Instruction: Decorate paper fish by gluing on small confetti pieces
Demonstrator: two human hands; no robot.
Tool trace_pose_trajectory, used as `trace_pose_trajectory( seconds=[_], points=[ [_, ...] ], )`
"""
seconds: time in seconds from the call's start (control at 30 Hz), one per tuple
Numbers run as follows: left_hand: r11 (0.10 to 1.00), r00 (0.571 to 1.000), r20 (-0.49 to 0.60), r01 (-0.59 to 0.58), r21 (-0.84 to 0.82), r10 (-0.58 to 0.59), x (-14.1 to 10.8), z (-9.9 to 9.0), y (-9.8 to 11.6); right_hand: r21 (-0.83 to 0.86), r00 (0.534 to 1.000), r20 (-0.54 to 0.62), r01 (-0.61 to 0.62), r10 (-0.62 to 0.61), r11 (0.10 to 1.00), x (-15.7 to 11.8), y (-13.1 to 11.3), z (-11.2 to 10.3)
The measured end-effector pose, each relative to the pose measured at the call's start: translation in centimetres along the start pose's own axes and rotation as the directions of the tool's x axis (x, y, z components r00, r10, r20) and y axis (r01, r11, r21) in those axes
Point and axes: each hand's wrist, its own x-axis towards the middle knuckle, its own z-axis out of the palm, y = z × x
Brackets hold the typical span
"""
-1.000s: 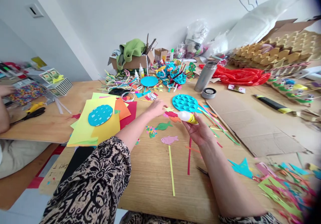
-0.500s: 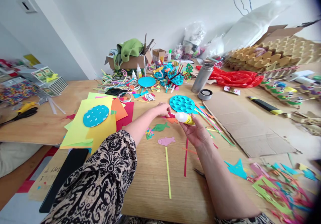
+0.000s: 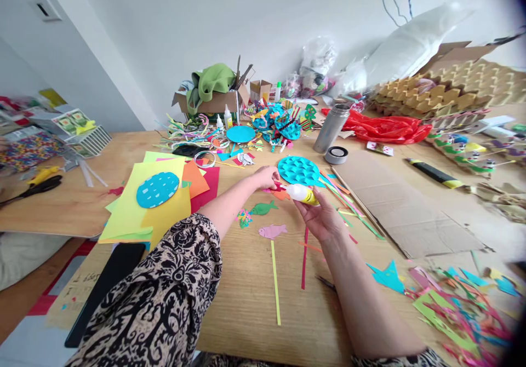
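Note:
My right hand (image 3: 322, 213) is wrapped round a white glue bottle (image 3: 302, 194) with a yellow label, tilted with its nozzle pointing left. My left hand (image 3: 267, 177) pinches a small red paper piece (image 3: 280, 187) at the nozzle's tip. Just under them lies an orange paper shape (image 3: 281, 195). Nearer me on the wooden table are a green paper fish (image 3: 264, 208), a pink paper fish (image 3: 272, 231), a yellow-green strip (image 3: 275, 285) and a red strip (image 3: 304, 260). A blue round tray-like piece (image 3: 298, 170) sits just beyond my hands.
Coloured sheets with a blue oval (image 3: 157, 190) lie left. A steel flask (image 3: 331, 128), its lid (image 3: 336, 154) and a cardboard sheet (image 3: 402, 202) are on the right. Paper scraps (image 3: 460, 307) cover the near right. A person's arm (image 3: 36, 285) shows at far left.
The red paper piece has shifted slightly and shows more beside the nozzle. My left hand has moved a little; my right hand keeps its place with the bottle.

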Motion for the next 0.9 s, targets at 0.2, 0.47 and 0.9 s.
trace_pose_trajectory(
  seconds=[0.2,0.47,0.9],
  points=[
    [0.990,1.000,-0.021,0.013,-0.144,-0.016,0.0,-1.0,-0.3,0.001,1.000,-0.001,-0.004,0.004,1.000,0.0,-0.1,0.0],
    [0.945,0.976,-0.195,0.030,-0.326,-0.099,-1.6,-3.5,-1.5,-0.006,0.998,-0.046,-0.035,0.035,0.999,-0.6,-0.3,0.9],
    [0.872,0.972,-0.074,0.165,-0.461,-0.224,-13.8,-5.0,-1.6,0.018,0.999,-0.046,-0.015,0.016,1.000,-0.3,0.0,0.6]
  ],
)
